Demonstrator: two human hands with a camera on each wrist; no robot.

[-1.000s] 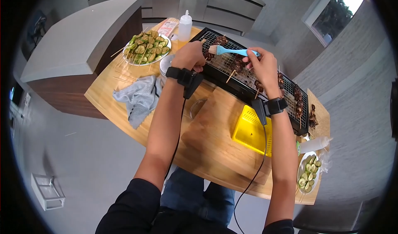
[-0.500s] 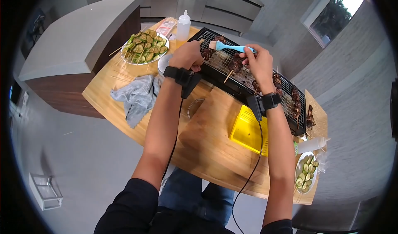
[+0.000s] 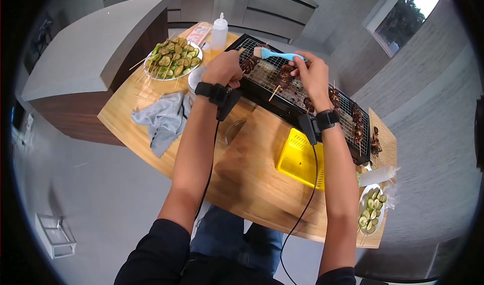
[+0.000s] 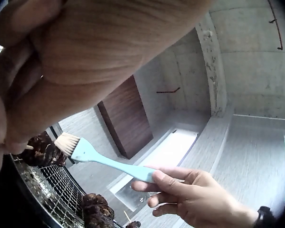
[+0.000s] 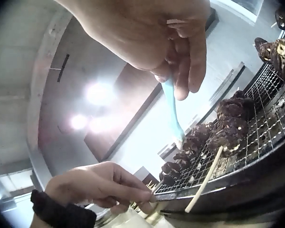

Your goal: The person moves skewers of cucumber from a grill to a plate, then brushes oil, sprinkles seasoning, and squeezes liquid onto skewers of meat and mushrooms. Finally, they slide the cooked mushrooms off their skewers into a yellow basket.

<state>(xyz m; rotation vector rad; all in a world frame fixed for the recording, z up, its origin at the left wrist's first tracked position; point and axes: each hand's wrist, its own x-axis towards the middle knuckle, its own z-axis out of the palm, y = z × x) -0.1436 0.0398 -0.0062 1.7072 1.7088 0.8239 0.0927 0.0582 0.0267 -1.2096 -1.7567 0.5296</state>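
My right hand (image 3: 313, 78) holds a basting brush by its light blue handle (image 3: 280, 55). Its pale bristles (image 4: 66, 142) are right at the dark meat skewer (image 4: 43, 151) in the left wrist view. At the grill's left end, my left hand (image 3: 222, 69) pinches the stick of that skewer; the fingers hide part of the stick. Several other browned meat skewers lie across the wire rack of the black grill (image 3: 290, 109), one with its pale stick (image 5: 204, 178) jutting over the front edge.
A plate of zucchini skewers (image 3: 173, 58) and a squeeze bottle (image 3: 219, 32) stand at the left. Nearer are a grey cloth (image 3: 164, 121), a wooden board (image 3: 252, 151) and a yellow basket (image 3: 297, 161). Another squeeze bottle (image 3: 377, 175) and zucchini plate (image 3: 364, 196) stand right.
The brush has moved slightly away from me along the skewer, the right hand moving with it. My left hand keeps its pinch on the stick. The head view has shifted a little.
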